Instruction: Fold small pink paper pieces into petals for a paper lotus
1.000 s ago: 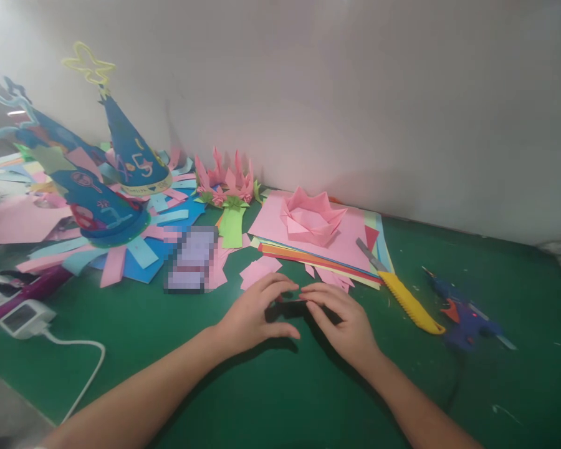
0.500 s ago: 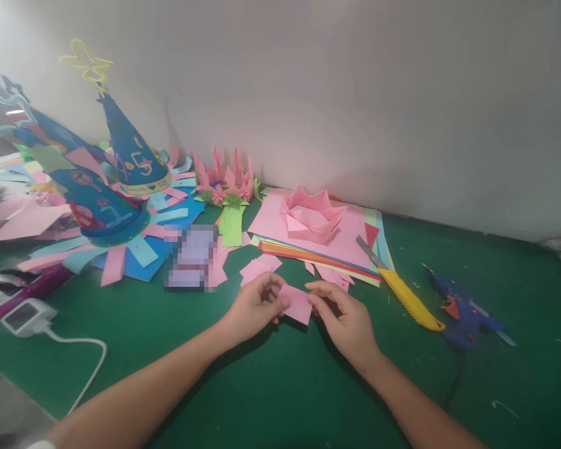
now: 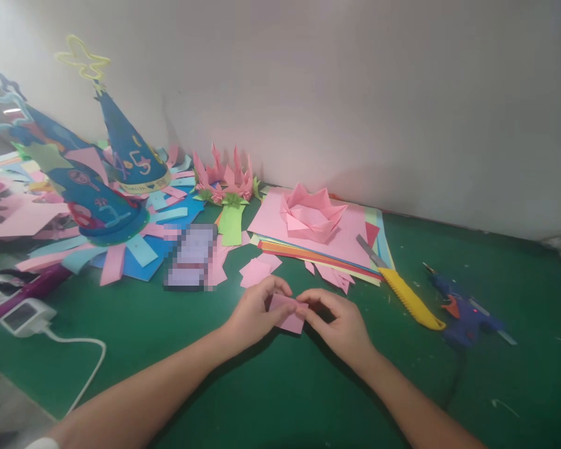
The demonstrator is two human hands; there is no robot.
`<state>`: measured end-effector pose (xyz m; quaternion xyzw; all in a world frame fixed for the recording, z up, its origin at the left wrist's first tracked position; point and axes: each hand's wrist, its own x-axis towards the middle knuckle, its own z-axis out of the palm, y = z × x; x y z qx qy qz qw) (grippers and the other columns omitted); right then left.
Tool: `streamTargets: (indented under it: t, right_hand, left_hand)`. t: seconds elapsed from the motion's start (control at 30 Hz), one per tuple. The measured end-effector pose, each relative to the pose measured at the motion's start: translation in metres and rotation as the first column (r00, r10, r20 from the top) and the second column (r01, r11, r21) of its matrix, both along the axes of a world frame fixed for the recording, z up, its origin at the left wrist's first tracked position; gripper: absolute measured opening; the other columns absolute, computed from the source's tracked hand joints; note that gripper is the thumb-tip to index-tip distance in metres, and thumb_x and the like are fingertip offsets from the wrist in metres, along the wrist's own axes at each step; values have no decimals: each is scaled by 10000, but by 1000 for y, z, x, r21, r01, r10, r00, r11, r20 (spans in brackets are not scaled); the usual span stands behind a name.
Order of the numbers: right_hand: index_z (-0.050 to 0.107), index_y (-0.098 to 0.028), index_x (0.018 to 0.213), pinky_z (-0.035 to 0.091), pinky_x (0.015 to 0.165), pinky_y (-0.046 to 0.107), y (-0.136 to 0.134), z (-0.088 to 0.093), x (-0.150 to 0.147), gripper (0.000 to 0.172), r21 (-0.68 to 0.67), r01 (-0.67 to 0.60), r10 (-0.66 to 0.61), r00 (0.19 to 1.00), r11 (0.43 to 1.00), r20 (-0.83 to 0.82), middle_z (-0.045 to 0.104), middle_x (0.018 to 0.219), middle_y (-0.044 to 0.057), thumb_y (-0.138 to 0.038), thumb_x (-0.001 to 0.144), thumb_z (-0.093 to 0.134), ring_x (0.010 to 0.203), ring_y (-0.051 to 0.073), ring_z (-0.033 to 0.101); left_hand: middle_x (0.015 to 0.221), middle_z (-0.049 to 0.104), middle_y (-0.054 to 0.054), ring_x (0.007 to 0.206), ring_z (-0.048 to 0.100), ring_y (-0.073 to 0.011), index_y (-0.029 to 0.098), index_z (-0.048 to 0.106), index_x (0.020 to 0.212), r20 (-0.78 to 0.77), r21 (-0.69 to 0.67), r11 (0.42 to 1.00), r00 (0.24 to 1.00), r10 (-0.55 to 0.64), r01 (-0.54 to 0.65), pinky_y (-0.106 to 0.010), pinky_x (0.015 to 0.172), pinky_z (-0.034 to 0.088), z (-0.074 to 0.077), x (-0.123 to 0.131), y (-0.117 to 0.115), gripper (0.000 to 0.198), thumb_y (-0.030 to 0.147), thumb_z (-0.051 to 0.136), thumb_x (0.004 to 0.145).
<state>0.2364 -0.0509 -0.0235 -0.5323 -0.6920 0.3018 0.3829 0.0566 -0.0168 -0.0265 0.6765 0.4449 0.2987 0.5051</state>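
Over the green mat (image 3: 271, 399), my left hand (image 3: 252, 315) and right hand (image 3: 343, 327) pinch 1 pink slip (image 3: 287, 313) between them, folded narrower than 0.5 s ago.

- Green counter (image 3: 280, 386), set against a pale wall.
- Far middle: stack of coloured paper sheets (image 3: 267, 219), pink sheet on top.
- Just right of the stack: yellow utility knife (image 3: 409, 300), blade end on the stack's edge.
- Further right: blue glue gun (image 3: 462, 312), lying on its side.
- In front of the stack: loose pink scraps (image 3: 257, 271).
- Left edge: white adapter (image 3: 21, 317) with its cable trailing toward the near edge.
- Far left: a spread of blue and pink paper strips (image 3: 135, 252).
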Motion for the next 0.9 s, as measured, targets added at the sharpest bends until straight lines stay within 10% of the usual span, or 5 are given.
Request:
streamTargets:
  t: [0.9]
  right_hand:
    - [481, -196, 683, 353, 522, 208, 2, -1, 2, 100, -134, -92, 81, 993, 987, -87, 438, 614, -47, -159, 774, 462, 557, 100, 422]
  left_hand:
    - [742, 630, 24, 670, 586, -104, 182, 558, 923, -17, 191, 979, 997, -75, 77, -200, 631, 434, 0, 8, -6, 170, 149, 589, 759]
